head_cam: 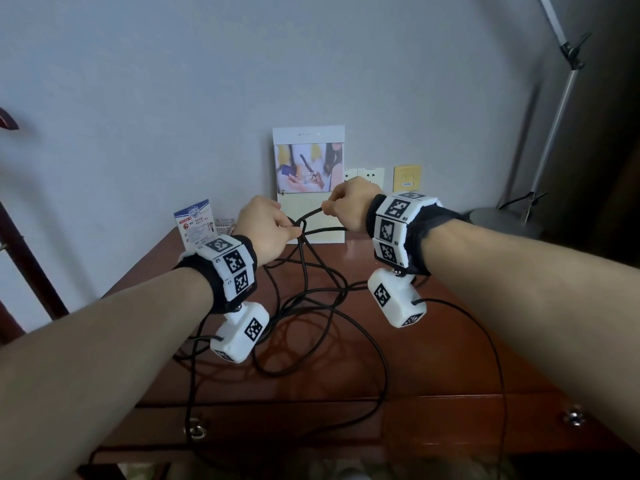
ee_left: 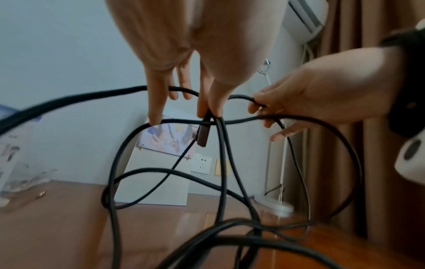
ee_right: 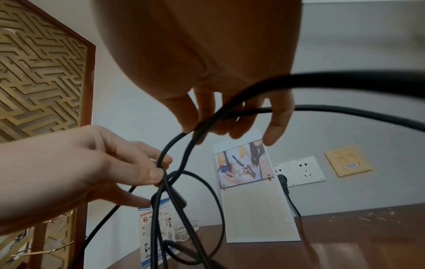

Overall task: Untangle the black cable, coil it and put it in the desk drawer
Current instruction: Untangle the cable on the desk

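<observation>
A long black cable (head_cam: 313, 292) lies in tangled loops on the red-brown desk (head_cam: 433, 358) and rises to both hands held above the desk's back edge. My left hand (head_cam: 266, 232) pinches a crossing of strands between thumb and forefinger, just above the cable's dark plug end (ee_left: 203, 135). My right hand (head_cam: 346, 207) pinches another strand of the cable (ee_right: 230, 112) a little to the right and higher. In the left wrist view the cable (ee_left: 220, 163) hangs in several loops from the left hand (ee_left: 207, 102) down to the desk. The drawer front (head_cam: 277, 426) with its ring pull (head_cam: 196, 432) is closed.
A tall white card stand (head_cam: 310, 183) leans on the wall behind the hands, with a blue-and-white card (head_cam: 195, 221) to its left. Wall sockets (head_cam: 363, 176) and a yellow plate (head_cam: 407, 177) sit on the right. A lamp base (head_cam: 502, 221) stands at the back right.
</observation>
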